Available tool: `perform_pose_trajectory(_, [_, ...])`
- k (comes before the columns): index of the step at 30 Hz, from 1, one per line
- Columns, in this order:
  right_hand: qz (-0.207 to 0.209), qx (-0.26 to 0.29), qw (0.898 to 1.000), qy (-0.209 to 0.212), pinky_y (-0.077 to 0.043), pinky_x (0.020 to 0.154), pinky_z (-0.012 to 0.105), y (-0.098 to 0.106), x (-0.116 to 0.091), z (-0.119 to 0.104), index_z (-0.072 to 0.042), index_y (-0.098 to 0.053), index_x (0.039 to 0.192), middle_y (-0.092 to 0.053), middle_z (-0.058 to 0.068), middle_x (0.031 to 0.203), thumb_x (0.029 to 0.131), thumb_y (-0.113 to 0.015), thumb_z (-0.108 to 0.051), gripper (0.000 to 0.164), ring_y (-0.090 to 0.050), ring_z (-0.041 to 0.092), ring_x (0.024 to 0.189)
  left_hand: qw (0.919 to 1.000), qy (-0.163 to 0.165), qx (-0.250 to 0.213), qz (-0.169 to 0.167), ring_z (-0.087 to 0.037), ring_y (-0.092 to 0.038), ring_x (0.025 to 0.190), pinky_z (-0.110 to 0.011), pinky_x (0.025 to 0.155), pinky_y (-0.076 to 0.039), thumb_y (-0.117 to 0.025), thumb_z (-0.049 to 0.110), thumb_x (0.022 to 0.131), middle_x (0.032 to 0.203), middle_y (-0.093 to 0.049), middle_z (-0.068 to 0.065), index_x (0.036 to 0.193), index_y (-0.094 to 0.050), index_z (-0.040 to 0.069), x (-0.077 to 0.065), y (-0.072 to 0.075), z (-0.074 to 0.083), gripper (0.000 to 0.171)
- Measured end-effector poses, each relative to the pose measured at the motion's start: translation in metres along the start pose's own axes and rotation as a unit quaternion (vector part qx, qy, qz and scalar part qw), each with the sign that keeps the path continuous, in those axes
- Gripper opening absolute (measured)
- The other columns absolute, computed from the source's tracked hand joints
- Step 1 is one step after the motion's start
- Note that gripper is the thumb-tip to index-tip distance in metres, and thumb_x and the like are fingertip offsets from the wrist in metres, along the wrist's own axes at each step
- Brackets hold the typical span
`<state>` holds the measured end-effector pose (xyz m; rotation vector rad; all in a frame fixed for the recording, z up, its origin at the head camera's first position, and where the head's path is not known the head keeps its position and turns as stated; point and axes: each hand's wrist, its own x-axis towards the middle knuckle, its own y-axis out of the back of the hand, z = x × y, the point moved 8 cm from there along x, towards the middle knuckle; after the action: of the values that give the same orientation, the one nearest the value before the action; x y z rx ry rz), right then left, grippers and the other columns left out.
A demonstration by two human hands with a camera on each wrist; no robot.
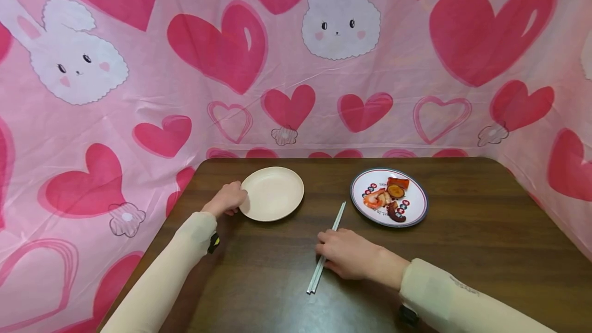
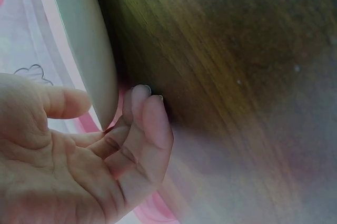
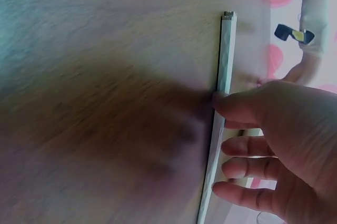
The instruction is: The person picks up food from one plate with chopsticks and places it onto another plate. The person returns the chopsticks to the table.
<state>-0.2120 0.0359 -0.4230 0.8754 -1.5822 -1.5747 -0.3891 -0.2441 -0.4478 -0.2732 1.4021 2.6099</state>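
My right fingers [image 3: 243,167] pinch the chopsticks [image 3: 226,52] near mid-length, a sensible hold: slim, pale, silvery-ended, probably light, stiff and a bit slippery. They lie on or just above the counter [image 1: 259,276], right of the cream plate [image 1: 273,194]. That plain round plate looks rigid and light; my left fingers [image 2: 156,121] curl round its rim, nearly closed.

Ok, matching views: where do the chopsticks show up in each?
Head: chopsticks in the lower half, just right of centre, partly covered by the right hand.
Left wrist: not in it.
Right wrist: a steep strip right of centre, from near the top to the bottom edge.
Shared landmark: the brown table, visible in all three.
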Motion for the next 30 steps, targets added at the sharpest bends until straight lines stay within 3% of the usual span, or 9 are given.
perform_pose_trajectory(2, [0.000,-0.017,1.000,0.006,-0.053,0.071,0.033,0.000,0.003,-0.003,-0.018,-0.071,0.098,-0.054,-0.005,0.090,0.091,-0.082,-0.026,0.016,-0.059,0.015,0.087,0.9999,-0.012,0.001,-0.001,-0.030,-0.061,0.060,-0.043,0.052,-0.059,-0.044,0.018,0.097,0.087,-0.057,-0.025,0.110,-0.055,-0.008,0.009,-0.002,-0.007,0.031])
perform_pose_trajectory(7, [-0.012,-0.043,0.999,0.016,-0.053,0.071,0.033,0.001,0.006,-0.009,-0.018,-0.071,0.098,-0.056,-0.004,0.091,0.088,-0.082,-0.024,0.015,-0.059,0.016,0.086,1.0000,0.003,-0.002,-0.006,-0.032,-0.064,0.063,-0.045,0.053,-0.060,-0.045,0.020,0.097,0.091,-0.059,-0.026,0.109,-0.057,-0.004,0.020,-0.006,-0.017,0.029])
perform_pose_trajectory(9, [-0.021,-0.056,0.998,0.018,-0.052,0.072,0.033,0.001,0.008,-0.010,-0.019,-0.071,0.098,-0.057,-0.004,0.092,0.086,-0.082,-0.021,0.016,-0.059,0.016,0.088,0.9999,0.013,-0.002,-0.009,-0.034,-0.065,0.066,-0.046,0.057,-0.061,-0.044,0.020,0.098,0.093,-0.060,-0.026,0.111,-0.057,-0.004,0.014,-0.005,-0.011,0.030])
perform_pose_trajectory(12, [-0.033,-0.086,0.995,0.025,-0.053,0.074,0.034,-0.001,0.011,-0.012,-0.021,-0.072,0.097,-0.058,-0.005,0.093,0.081,-0.083,-0.020,0.020,-0.059,0.016,0.090,0.9998,0.003,-0.013,-0.011,-0.031,-0.063,0.061,-0.043,0.050,-0.058,-0.044,0.024,0.096,0.088,-0.059,-0.023,0.109,-0.056,-0.001,0.041,-0.013,-0.035,0.030])
perform_pose_trajectory(13, [-0.035,-0.098,0.994,0.027,-0.052,0.074,0.035,-0.001,0.012,-0.013,-0.022,-0.072,0.097,-0.058,-0.005,0.094,0.079,-0.085,-0.020,0.022,-0.059,0.016,0.090,0.9998,0.006,-0.013,-0.011,-0.032,-0.063,0.062,-0.044,0.051,-0.059,-0.045,0.024,0.097,0.087,-0.059,-0.022,0.110,-0.056,-0.002,0.041,-0.012,-0.035,0.031])
perform_pose_trajectory(14, [-0.037,-0.110,0.993,0.030,-0.052,0.074,0.034,-0.002,0.013,-0.014,-0.023,-0.072,0.097,-0.059,-0.005,0.094,0.078,-0.086,-0.022,0.024,-0.059,0.015,0.090,0.9998,0.007,-0.011,-0.013,-0.033,-0.063,0.063,-0.045,0.052,-0.059,-0.045,0.023,0.098,0.088,-0.060,-0.022,0.113,-0.055,-0.004,0.034,-0.011,-0.028,0.033])
perform_pose_trajectory(16, [-0.034,-0.137,0.989,0.037,-0.050,0.072,0.034,0.000,0.014,-0.018,-0.024,-0.072,0.096,-0.060,-0.005,0.094,0.076,-0.088,-0.024,0.026,-0.058,0.015,0.089,0.9998,0.008,-0.010,-0.014,-0.033,-0.063,0.063,-0.044,0.052,-0.059,-0.045,0.023,0.098,0.087,-0.060,-0.022,0.114,-0.055,-0.004,0.033,-0.010,-0.028,0.033])
perform_pose_trajectory(20, [-0.026,-0.192,0.979,0.054,-0.045,0.067,0.031,0.001,0.016,-0.025,-0.026,-0.073,0.096,-0.061,-0.006,0.094,0.078,-0.088,-0.029,0.024,-0.057,0.015,0.087,0.9999,0.010,0.005,-0.012,-0.030,-0.063,0.064,-0.043,0.055,-0.060,-0.043,0.018,0.100,0.087,-0.060,-0.022,0.115,-0.055,-0.007,-0.010,0.000,0.008,0.031])
perform_pose_trajectory(30, [0.010,-0.304,0.950,0.073,-0.042,0.063,0.030,-0.004,0.021,-0.036,-0.032,-0.074,0.095,-0.064,-0.009,0.091,0.086,-0.083,-0.039,0.015,-0.057,0.013,0.081,0.9999,0.008,0.005,-0.006,-0.030,-0.063,0.065,-0.042,0.058,-0.060,-0.044,0.020,0.101,0.092,-0.061,-0.021,0.123,-0.051,-0.008,-0.014,0.003,0.012,0.036])
